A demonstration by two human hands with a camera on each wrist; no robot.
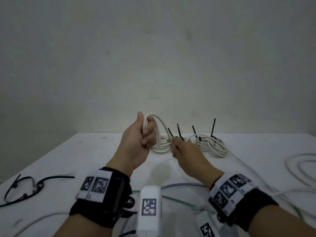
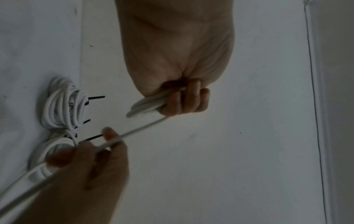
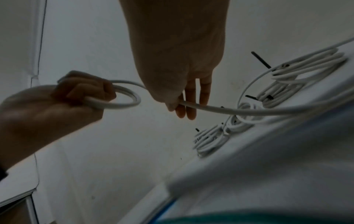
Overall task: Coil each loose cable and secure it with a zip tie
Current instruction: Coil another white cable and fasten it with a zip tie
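A pale wall stood behind the white surface (image 1: pixel 85 151). The left hand (image 1: pixel 136 142) was curled around a few loops of white cable (image 1: pixel 160 122). From this grip the cable ran right and down to the right hand (image 1: pixel 184 154), which pinched it loosely, nearer the free length.

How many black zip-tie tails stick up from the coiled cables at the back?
4 in a row: leftmost tail, second tail, third tail, tallest tail rightmost. Others may be hidden.
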